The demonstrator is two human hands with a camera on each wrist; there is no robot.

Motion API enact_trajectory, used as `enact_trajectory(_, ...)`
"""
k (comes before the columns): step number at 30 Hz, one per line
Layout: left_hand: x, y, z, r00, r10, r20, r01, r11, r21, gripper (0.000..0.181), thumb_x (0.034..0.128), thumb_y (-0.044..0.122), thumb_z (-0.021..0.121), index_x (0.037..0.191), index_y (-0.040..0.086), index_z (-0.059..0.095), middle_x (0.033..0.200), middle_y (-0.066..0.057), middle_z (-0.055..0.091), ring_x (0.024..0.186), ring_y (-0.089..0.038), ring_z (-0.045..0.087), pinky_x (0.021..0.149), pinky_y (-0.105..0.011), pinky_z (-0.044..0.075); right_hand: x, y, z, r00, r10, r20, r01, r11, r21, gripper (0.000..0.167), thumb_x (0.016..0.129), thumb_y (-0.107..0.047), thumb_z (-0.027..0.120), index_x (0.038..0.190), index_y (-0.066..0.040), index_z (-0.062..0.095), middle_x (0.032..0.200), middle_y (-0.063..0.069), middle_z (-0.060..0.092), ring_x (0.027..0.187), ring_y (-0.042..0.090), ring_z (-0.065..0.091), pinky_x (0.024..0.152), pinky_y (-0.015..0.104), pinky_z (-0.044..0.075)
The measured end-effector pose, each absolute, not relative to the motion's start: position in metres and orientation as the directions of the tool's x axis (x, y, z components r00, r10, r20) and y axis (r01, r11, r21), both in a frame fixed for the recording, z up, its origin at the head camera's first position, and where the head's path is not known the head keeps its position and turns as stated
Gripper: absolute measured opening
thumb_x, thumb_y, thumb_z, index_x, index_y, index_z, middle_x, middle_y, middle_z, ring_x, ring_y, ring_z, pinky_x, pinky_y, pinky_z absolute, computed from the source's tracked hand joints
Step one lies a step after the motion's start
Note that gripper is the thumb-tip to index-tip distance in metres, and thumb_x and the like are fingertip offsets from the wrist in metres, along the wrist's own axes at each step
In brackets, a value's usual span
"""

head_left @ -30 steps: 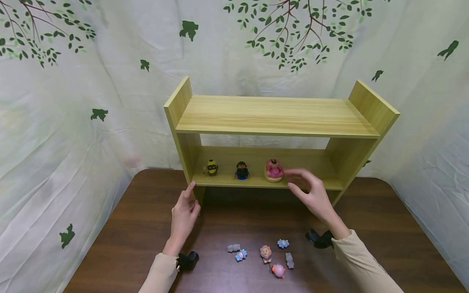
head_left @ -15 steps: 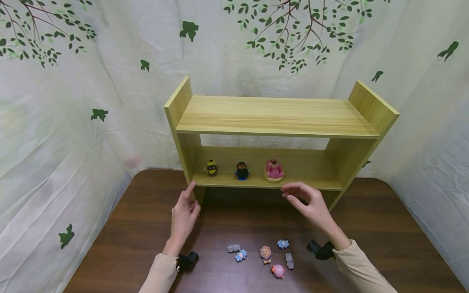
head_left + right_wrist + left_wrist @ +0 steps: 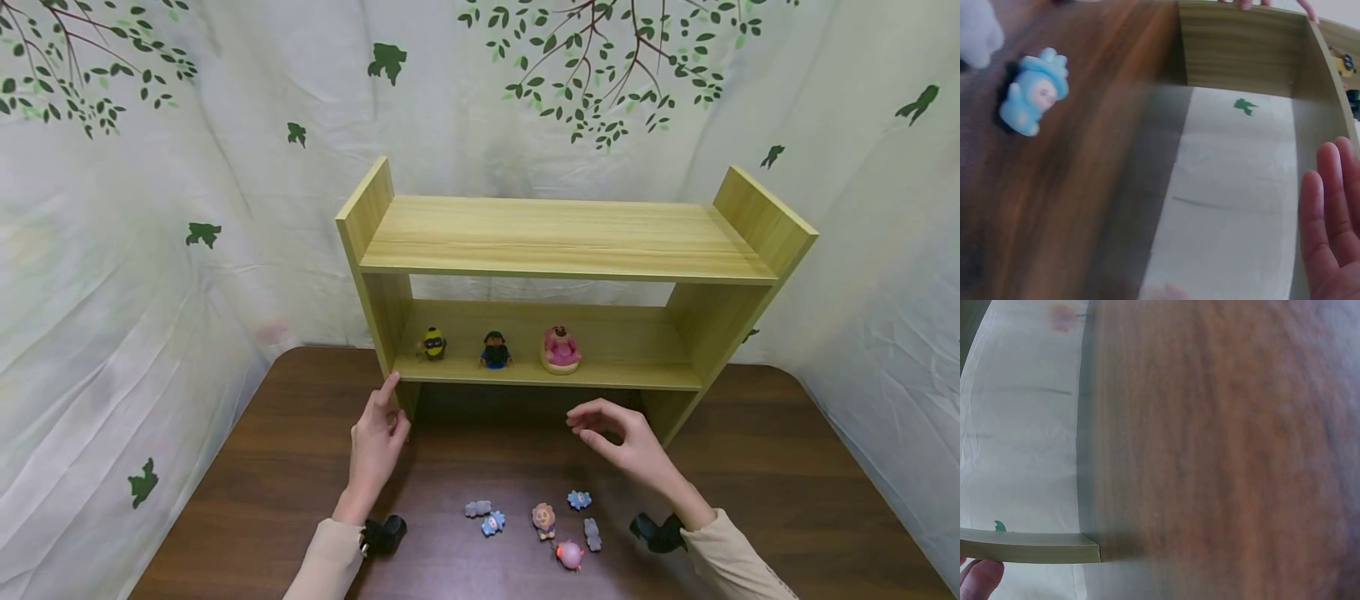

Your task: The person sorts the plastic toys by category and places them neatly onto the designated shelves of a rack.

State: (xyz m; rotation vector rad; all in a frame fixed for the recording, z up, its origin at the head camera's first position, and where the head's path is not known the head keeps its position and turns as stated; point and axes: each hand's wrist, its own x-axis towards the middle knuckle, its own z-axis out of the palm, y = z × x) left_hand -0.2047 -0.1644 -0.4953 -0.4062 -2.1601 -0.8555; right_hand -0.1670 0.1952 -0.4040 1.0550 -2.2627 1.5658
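"Firstly, contacts?"
"Left hand, forefinger extended, touches the shelf's left edge; right hand, loosely curved and free, hovers above the worktop."
"Nearby?"
"Six toys lie there; three figures stand in the shelf."

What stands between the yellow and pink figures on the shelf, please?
In the head view, a dark-and-blue figure stands between the yellow figure and the pink figure.

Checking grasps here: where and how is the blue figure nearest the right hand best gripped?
Likely pinch the blue figure across its body, right hand coming from above and the far side: it lies low, with a grey figure on its near side.
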Motion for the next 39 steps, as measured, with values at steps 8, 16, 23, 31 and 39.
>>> enact_trajectory(8,-0.204,-0.165,-0.495,-0.667,0.015,0.745,0.522,0.723,0.453,0.085,0.0761,-0.02,0.061,0.144,0.022,0.034,0.083,-0.011,0.046,0.055,-0.006,0.033,0.045,-0.023,0.036,-0.162,0.195,-0.417,-0.721,-0.498,0.482,-0.637,0.2,-0.745,0.025,0.081,0.018,0.061,0.103,0.008,0.062,0.094,0.013,0.066,0.082,0.03,0.063,0.073,0.03,0.052)
enact_trajectory(16,-0.203,-0.165,-0.495,-0.675,0.013,0.737,0.514,0.725,0.459,0.085,0.0763,-0.019,0.061,0.145,0.022,0.034,0.084,-0.013,0.047,0.054,-0.007,0.033,0.045,-0.024,0.036,-0.159,0.199,-0.437,-0.732,-0.54,0.414,-0.594,0.209,-0.777,0.023,0.082,0.017,0.061,0.103,0.007,0.063,0.095,0.007,0.066,0.08,0.036,0.062,0.071,0.035,0.053)
enact_trajectory(23,-0.204,-0.165,-0.495,-0.676,0.01,0.737,0.513,0.725,0.461,0.085,0.0761,-0.019,0.061,0.145,0.022,0.034,0.084,-0.013,0.047,0.054,-0.008,0.035,0.046,-0.024,0.039,-0.167,0.212,-0.475,-0.739,-0.592,0.321,-0.532,0.22,-0.818,0.026,0.086,0.01,0.059,0.108,-0.002,0.064,0.098,0.018,0.065,0.086,0.031,0.063,0.076,0.033,0.052)
enact_trajectory(31,-0.204,-0.165,-0.495,-0.679,0.014,0.734,0.512,0.727,0.458,0.084,0.0766,-0.019,0.061,0.145,0.022,0.034,0.084,-0.013,0.047,0.055,-0.009,0.035,0.046,-0.024,0.038,-0.163,0.213,-0.484,-0.733,-0.641,0.23,-0.478,0.244,-0.844,0.024,0.083,0.009,0.061,0.105,-0.001,0.065,0.1,0.014,0.066,0.088,0.029,0.063,0.076,0.031,0.051)
enact_trajectory(39,-0.205,-0.165,-0.495,-0.664,0.019,0.747,0.521,0.729,0.444,0.085,0.0755,-0.02,0.061,0.145,0.021,0.034,0.084,-0.011,0.047,0.056,-0.009,0.038,0.047,-0.025,0.039,-0.16,0.212,-0.488,-0.736,-0.648,0.198,-0.459,0.263,-0.849,0.021,0.084,0.006,0.064,0.104,0.0,0.065,0.1,0.016,0.066,0.086,0.03,0.062,0.076,0.032,0.051)
